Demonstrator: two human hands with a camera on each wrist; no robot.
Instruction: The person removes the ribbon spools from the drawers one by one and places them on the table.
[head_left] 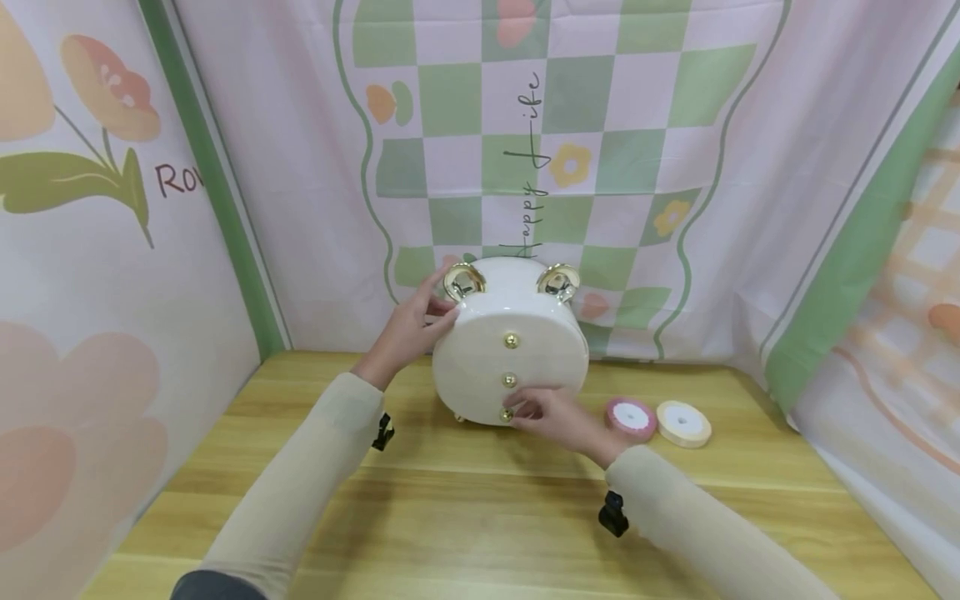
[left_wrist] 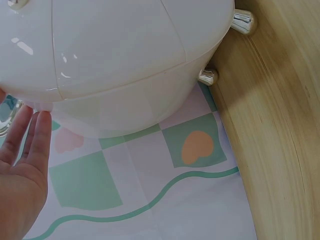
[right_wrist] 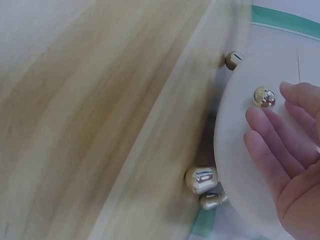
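A glossy white rounded storage box (head_left: 472, 358) stands on the table, with two gold ears on top, short gold feet (left_wrist: 207, 76) below and three gold knobs down its front. My left hand (head_left: 411, 327) rests on the box's upper left side beside one gold ear (head_left: 463, 283). In the left wrist view its fingers (left_wrist: 39, 137) are fairly straight against the shell. My right hand (head_left: 558, 419) is at the lowest knob (right_wrist: 264, 97). The right wrist view shows its thumb and fingertips around that knob, loosely bent, without a visible pinch.
To the right of the box, a pink ribbon roll (head_left: 630, 418) and a cream ribbon roll (head_left: 683, 423) lie side by side on the wooden table (head_left: 465, 517). A patterned cloth (head_left: 510, 167) hangs close behind the box, and more printed cloth hangs on both sides.
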